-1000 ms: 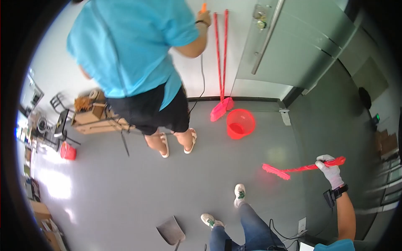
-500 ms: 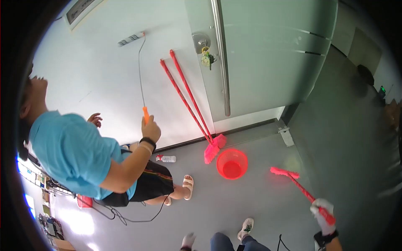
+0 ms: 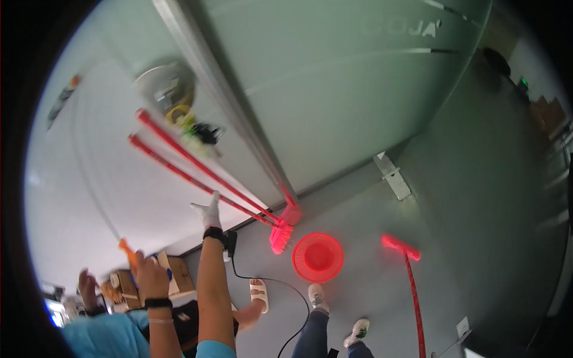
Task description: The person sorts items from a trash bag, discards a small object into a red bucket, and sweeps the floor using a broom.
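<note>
My left hand [image 3: 209, 213], in a white glove, reaches forward with its fingers apart, beside two red-handled brooms that lean on the white wall. One fingertip overlaps the nearer handle [image 3: 179, 172]; contact is unclear. The brooms' pink bristles [image 3: 282, 236] rest on the floor. A red plastic basket [image 3: 332, 271] stands just right of them. Further right lies the pink head [image 3: 401, 247] of another broom, its red handle [image 3: 413, 298] running down out of the picture. My right hand is out of sight.
At left a person in a light blue shirt [image 3: 101, 334] holds a long-handled roller by its orange grip [image 3: 127, 252]. Ahead is a frosted glass door [image 3: 334, 107] with a metal handle and hanging keys [image 3: 206, 132]. A black cable [image 3: 292, 287] crosses the floor; cardboard boxes [image 3: 179, 274] stand behind.
My left hand has come up and forward from the lower edge toward the leaning brooms. I have moved closer to the door. My right hand, earlier gripping a broom, has left the picture.
</note>
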`<control>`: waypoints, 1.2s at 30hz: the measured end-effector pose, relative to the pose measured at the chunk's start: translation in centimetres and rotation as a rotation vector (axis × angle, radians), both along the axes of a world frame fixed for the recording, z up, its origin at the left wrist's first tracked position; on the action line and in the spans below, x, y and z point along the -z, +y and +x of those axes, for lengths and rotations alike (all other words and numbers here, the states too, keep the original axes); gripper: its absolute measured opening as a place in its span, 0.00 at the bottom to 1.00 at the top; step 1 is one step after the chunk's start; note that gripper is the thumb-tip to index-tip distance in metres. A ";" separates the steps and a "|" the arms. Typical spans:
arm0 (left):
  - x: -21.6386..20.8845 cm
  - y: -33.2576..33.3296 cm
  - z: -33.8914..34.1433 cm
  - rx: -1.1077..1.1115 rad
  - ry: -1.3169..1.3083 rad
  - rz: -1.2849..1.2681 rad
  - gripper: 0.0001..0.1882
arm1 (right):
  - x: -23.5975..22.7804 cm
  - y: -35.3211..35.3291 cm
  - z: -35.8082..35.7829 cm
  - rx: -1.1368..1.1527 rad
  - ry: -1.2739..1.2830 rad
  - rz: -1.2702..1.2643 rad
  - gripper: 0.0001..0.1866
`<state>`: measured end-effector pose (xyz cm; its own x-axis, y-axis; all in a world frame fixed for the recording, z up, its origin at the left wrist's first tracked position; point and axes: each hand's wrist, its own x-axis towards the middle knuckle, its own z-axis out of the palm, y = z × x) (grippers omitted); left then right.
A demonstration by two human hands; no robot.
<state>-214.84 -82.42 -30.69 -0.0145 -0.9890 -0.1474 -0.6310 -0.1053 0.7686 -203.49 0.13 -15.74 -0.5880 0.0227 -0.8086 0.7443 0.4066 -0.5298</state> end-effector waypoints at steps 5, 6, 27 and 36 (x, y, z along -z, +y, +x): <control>1.5 -7.9 -3.5 -0.180 0.200 -0.077 0.66 | 0.6 -1.5 -1.1 -0.258 -0.281 -0.043 0.13; 1.2 -6.5 -5.4 -0.209 0.228 -0.009 0.64 | 0.3 -1.4 -1.2 0.048 -0.592 -0.071 0.12; -7.1 8.4 3.4 -0.175 0.677 -0.023 0.17 | 2.4 -3.1 -4.5 0.008 -0.453 -0.171 0.26; -6.5 17.7 9.4 -0.053 0.757 -0.122 0.08 | 3.3 3.9 -4.9 -0.239 -0.383 -0.104 0.18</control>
